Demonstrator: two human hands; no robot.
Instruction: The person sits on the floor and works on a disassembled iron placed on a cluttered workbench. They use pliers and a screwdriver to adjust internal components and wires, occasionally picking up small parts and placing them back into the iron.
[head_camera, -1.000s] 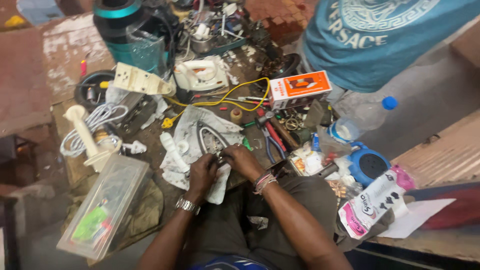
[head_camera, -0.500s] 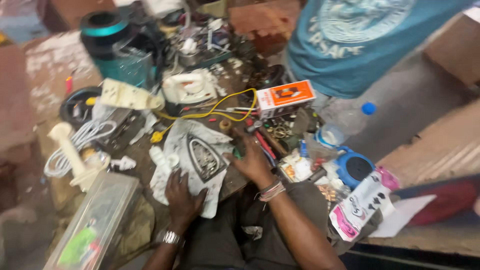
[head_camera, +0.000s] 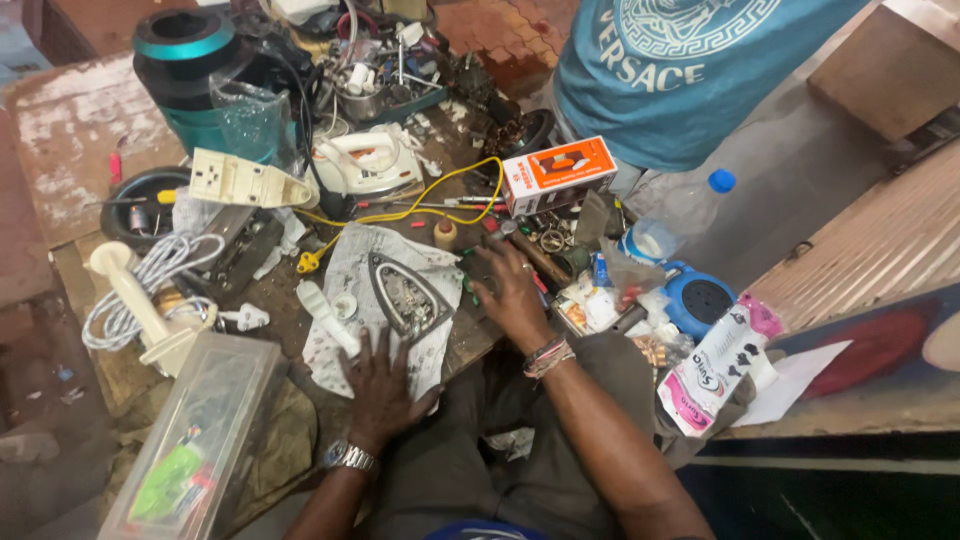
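Two hands of yours rest low in the middle of the frame, on a workbench (head_camera: 80, 120) crowded with parts. Your left hand (head_camera: 383, 385), with a metal watch at the wrist, lies flat and spread, grasping nothing, pressing down the lower edge of a crumpled sheet of printed paper (head_camera: 350, 265). On that paper, just above your fingers, sits the opened base of a clothes iron (head_camera: 405, 295), its pointed end toward the top of the frame. Your right hand (head_camera: 512, 290), with bead bracelets at the wrist, lies palm down just right of the iron base, fingers loosely spread over small tools and scraps; whether it pinches anything underneath cannot be told. A white iron shell (head_camera: 360, 165) stands further up, left of centre, with a yellow wire (head_camera: 440, 200) looping beside it. An orange and white carton (head_camera: 557, 173) lies right of the wire. Another person in a teal shirt (head_camera: 680, 80) stands at the upper right.
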